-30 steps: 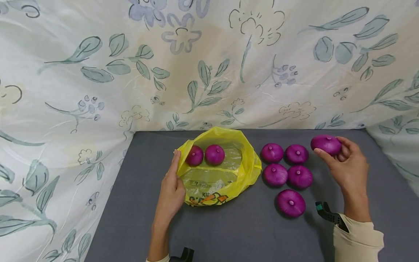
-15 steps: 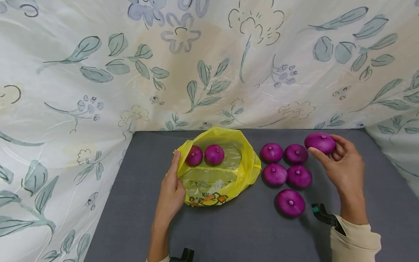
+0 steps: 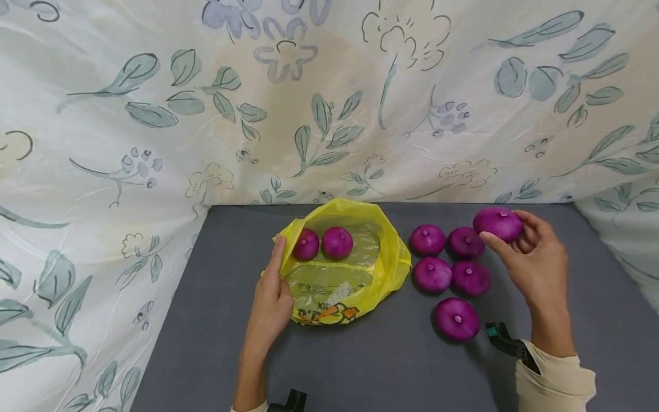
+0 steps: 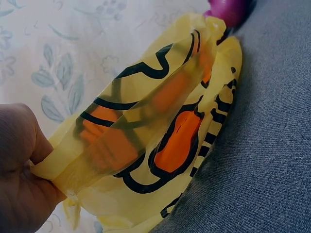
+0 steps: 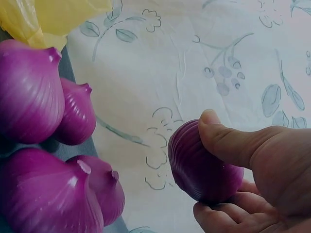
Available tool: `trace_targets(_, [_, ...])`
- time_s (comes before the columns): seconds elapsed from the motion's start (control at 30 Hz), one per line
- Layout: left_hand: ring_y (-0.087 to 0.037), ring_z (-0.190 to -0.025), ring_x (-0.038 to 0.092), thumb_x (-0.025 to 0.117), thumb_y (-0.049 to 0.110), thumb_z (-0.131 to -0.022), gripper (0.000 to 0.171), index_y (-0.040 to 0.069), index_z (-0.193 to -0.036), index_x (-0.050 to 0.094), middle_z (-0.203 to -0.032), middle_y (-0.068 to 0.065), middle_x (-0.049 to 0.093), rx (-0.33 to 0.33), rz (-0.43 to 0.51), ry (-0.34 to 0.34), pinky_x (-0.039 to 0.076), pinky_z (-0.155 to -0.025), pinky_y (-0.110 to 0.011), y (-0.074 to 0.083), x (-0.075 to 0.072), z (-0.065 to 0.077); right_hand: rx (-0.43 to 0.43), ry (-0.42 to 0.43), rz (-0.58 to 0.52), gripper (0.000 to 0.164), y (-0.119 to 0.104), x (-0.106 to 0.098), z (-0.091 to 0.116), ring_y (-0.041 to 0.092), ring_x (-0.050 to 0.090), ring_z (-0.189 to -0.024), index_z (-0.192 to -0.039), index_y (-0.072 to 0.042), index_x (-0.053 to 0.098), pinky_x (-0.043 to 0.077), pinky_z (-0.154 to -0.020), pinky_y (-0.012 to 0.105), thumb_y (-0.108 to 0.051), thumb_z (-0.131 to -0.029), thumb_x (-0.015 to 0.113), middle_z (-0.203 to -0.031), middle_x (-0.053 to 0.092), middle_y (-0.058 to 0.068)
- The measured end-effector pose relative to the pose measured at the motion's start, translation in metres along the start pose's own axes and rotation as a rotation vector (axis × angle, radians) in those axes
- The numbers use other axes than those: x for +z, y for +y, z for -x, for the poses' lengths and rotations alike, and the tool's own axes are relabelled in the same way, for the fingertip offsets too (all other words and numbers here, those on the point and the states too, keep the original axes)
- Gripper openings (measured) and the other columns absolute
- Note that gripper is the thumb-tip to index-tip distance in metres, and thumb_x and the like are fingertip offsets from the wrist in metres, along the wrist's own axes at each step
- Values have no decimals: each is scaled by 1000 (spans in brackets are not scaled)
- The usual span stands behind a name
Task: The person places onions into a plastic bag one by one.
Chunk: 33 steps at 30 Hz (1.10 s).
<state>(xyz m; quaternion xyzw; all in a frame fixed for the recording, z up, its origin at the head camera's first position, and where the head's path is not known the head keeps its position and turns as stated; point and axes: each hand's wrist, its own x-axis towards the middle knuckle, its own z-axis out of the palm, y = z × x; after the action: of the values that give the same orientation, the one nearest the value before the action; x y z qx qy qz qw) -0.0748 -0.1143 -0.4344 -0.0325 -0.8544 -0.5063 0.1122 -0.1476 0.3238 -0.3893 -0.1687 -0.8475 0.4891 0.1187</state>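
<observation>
The right hand [image 3: 540,260] is gripping a red onion [image 3: 497,224] between thumb and fingers, holding it up off the dark grey tabletop [image 3: 607,320]. The left hand [image 3: 270,306] is pinching the edge of a yellow plastic bag [image 3: 395,252], whose mouth is gaping just to that hand's right, with two bagged onions [image 3: 337,243] sitting inside. Holding that edge steady and carrying the onion high would likely serve best, since five loose onions [image 3: 432,274] are lying to the right hand's left, between it and the bag. The black wrist mount [image 3: 507,343] is sitting near the closest of them, so low sweeps look risky. Beyond both hands, the floral sheet [image 3: 350,68] is rising at the table's far edge; roomier tabletop is stretching on the right hand's outer side.
</observation>
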Motion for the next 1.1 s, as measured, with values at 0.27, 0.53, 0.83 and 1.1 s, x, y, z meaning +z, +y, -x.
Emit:
trace_targets(0.27, [-13,-160,19,36,-14,-100,83,27,-171,21,-176,2,22,-7,-15,6,17,-122,-19,0,-1,1,-19,-21,35,91,-10,8,7,24,52,-144,-164,-23,40,44,-109,27,-46,-88,84,-161,50,5])
trace_targets(0.53, [-12,-160,18,35,-14,-100,83,26,-171,21,-176,3,21,-8,-21,-2,22,-124,-27,-1,-1,2,-47,-45,27,91,-13,14,11,26,51,-145,-165,-19,38,44,-108,27,-44,-90,84,-162,49,7])
trace_targets(0.83, [-15,-161,19,36,-14,-100,83,27,-171,21,-176,1,22,-6,-22,2,22,-127,-36,1,-2,2,-107,-81,0,90,-21,18,13,22,55,-141,-161,-19,43,47,-98,13,-42,-87,87,-159,53,9])
trace_targets(1.1, [-13,-160,19,36,-13,-101,81,26,-171,22,-176,1,22,2,-26,0,23,-126,-37,1,-3,2,-153,-105,-45,86,-30,28,19,21,58,-138,-159,-17,46,49,-96,15,-36,-86,89,-156,56,8])
